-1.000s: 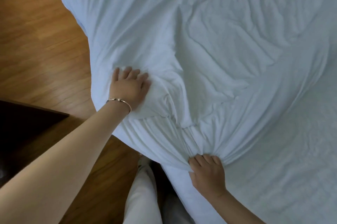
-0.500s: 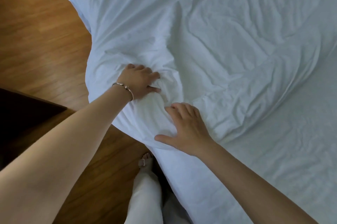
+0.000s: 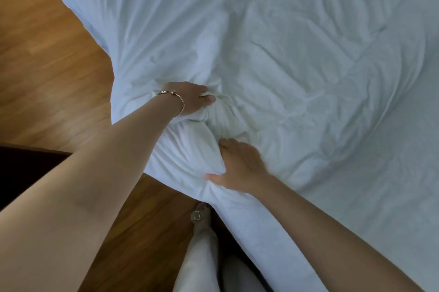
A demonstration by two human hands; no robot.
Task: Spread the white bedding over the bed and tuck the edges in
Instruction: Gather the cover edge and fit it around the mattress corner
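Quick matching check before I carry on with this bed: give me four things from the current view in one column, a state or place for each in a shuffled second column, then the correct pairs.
Things:
1. left hand
2. right hand
3. bracelet
4. wooden floor

States or places:
A. on the left wrist
B. beside the bed, at the view's left
C. fingers dug into a bunch of the white bedding
D. pressed on the bulging fold at the bed's edge

Pairs: 1-C, 2-D, 3-A, 4-B
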